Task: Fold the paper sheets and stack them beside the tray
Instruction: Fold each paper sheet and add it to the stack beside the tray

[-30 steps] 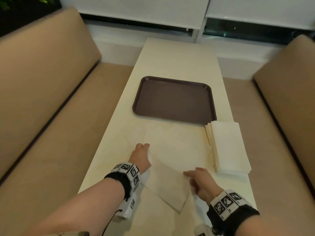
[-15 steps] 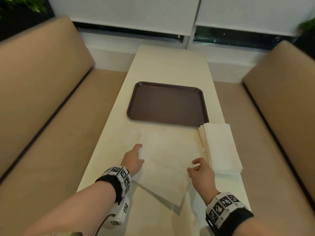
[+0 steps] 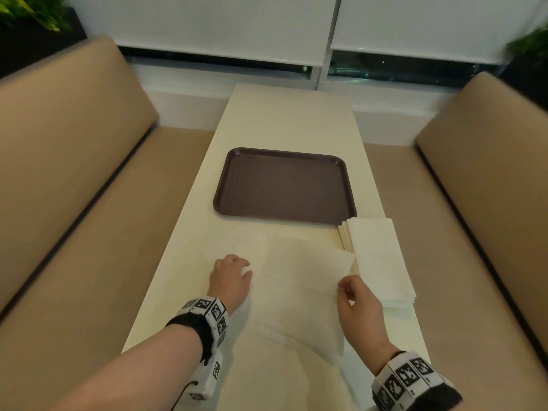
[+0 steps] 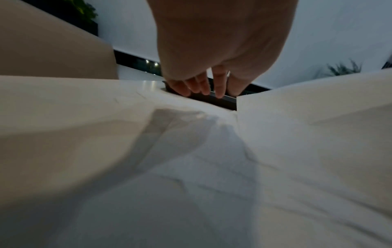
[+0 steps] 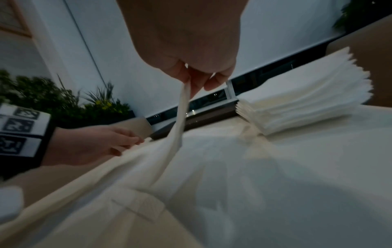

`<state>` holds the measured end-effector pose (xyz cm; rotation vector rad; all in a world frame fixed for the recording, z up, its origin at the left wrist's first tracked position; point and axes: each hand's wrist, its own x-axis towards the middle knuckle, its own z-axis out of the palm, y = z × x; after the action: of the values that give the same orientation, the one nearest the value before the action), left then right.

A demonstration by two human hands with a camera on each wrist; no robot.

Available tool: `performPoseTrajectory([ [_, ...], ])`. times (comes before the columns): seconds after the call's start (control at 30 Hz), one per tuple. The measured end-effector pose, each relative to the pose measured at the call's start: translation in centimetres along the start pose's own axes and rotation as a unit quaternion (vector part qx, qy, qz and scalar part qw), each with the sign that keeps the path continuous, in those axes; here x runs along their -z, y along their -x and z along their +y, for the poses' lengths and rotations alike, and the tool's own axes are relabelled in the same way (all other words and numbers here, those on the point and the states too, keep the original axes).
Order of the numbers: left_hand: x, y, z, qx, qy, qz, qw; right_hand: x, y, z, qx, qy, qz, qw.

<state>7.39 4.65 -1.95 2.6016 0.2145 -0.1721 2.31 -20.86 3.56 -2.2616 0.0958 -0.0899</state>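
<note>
A white paper sheet [image 3: 305, 280] lies on the table in front of the dark brown tray [image 3: 284, 185], with a flap of it lifted. My right hand [image 3: 345, 289] pinches the sheet's right edge between thumb and fingers [image 5: 192, 83] and holds it above the table. My left hand [image 3: 241, 266] sits at the sheet's left side, its fairly straight fingertips [image 4: 218, 90] down on the paper. A stack of folded sheets [image 3: 382, 262] lies at the tray's near right corner, just right of my right hand. More unfolded paper lies under the held sheet.
The long cream table [image 3: 290, 120] runs away from me between two tan padded benches [image 3: 74, 173] [image 3: 474, 188]. The folded stack reaches close to the table's right edge. White blinds and potted plants [image 3: 32, 10] stand at the far end.
My right hand has moved forward and up, carrying the sheet's edge towards the folded stack. The left hand has stayed at the sheet's left side. My head has tipped up.
</note>
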Motion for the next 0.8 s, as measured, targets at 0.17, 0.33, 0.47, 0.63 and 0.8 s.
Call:
performPoseTrajectory([
  [0.17, 1.1, -0.4, 3.8, 0.092, 0.411, -0.181, 0.889, 2.4, -0.9, -2.7, 0.012, -0.085, 0.027, 0.996],
  [0.33, 3.5, -0.3, 5.7, 0.057, 0.520, -0.198, 0.829, 5.2, -3.2, -3.4, -0.058, -0.161, 0.055, 0.984],
  [0.47, 4.1, -0.5, 7.2, 0.036, 0.461, -0.220, 0.859, 6.5, -3.6, -4.2, -0.075, -0.219, 0.016, 0.973],
  [0.63, 2.2, 0.1, 8.2, 0.147, 0.529, -0.357, 0.756, 7.3, -3.9, -6.6, -0.036, -0.236, -0.002, 0.971],
  [0.8, 4.3, 1.1, 8.3, 0.097, 0.649, -0.335, 0.676, 9.9, -4.5, -6.4, -0.035, -0.243, 0.055, 0.968],
])
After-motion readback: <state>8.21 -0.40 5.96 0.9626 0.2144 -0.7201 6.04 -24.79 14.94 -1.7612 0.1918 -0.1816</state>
